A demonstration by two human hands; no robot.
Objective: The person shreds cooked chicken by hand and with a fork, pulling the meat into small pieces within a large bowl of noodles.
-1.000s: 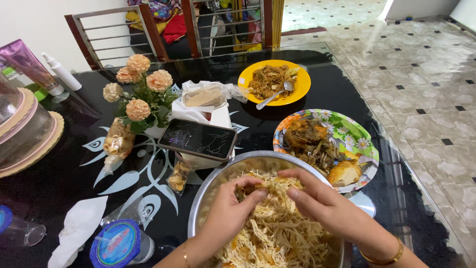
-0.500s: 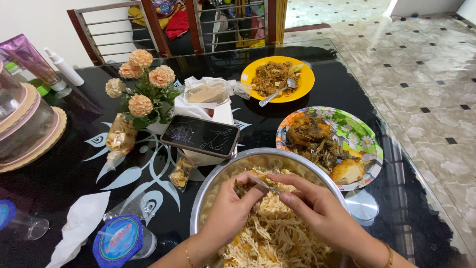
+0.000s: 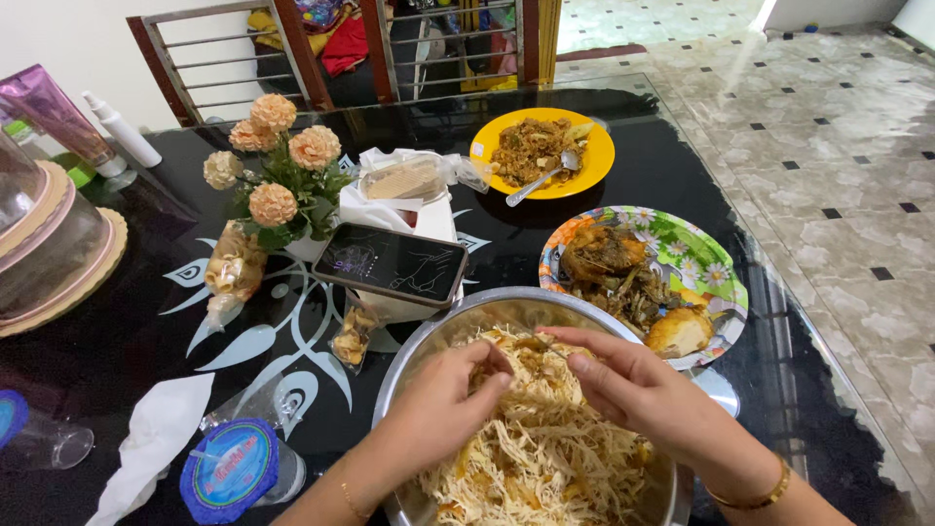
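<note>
Here the near edge of the steel bowl (image 3: pixel 458 326) is cut off by the frame, so only its far rim shows clearly. It sits on the black glass tabletop (image 3: pixel 136 331), heaped with pale shredded meat (image 3: pixel 545 448). The left hand (image 3: pixel 438 414) and the right hand (image 3: pixel 638 390) both rest on the heap, fingers drawn narrow and pinching a small brownish piece (image 3: pixel 531 356) at the top of the pile; which fingertips actually grip it is hard to make out, since the thumbs hide the contact.

Just beyond the bowl a phone (image 3: pixel 392 265) leans on a white tissue box. To the right a flowered plate (image 3: pixel 701 263) holds cooked chicken, touching the bowl's rim or nearly so. Farther back stands a yellow plate (image 3: pixel 589 170) with a spoon (image 3: pixel 541 182). A vase of peach flowers (image 3: pixel 278 185) stands left of the phone, and a sealed water cup (image 3: pixel 229 472) lies near the left forearm.
</note>
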